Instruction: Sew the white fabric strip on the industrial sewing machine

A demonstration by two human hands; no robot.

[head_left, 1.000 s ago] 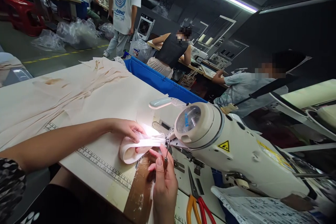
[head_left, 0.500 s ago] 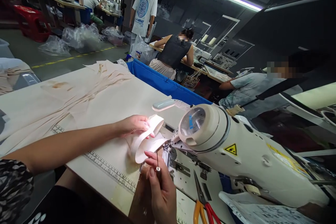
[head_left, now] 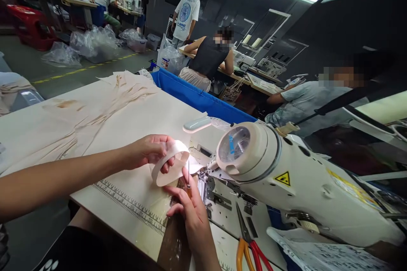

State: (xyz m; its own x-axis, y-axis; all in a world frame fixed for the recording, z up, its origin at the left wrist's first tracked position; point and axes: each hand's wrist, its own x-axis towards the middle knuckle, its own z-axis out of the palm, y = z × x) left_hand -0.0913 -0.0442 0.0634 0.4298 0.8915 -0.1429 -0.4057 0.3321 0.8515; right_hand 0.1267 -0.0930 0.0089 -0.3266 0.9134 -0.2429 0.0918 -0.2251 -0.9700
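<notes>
A pale cream fabric piece [head_left: 168, 165] is bent into a loop beside the sewing machine's needle area. Its right end reaches the presser foot [head_left: 205, 170]. My left hand [head_left: 152, 152] is closed on the loop's upper left side, with the fingers inside it. My right hand [head_left: 190, 207] holds an awl [head_left: 189, 189] with a brownish handle, its thin metal shaft pointing up in front of the cloth. The right fingertips are close to the fabric's lower edge; whether they press on it I cannot tell. The sewing machine head [head_left: 254, 165] stands to the right of both hands.
Orange-and-red-handled pliers [head_left: 246, 241] lie below the machine. Several cream fabric pieces [head_left: 121, 93] spread over the table's far left, and a printed ruler [head_left: 130, 207] runs along its front. Behind is a blue fabric bin [head_left: 203, 99]; several people sit or stand beyond.
My left hand has shifted slightly left and turned, and the fabric loop now opens rounder. My right hand has come up closer to the cloth with the awl.
</notes>
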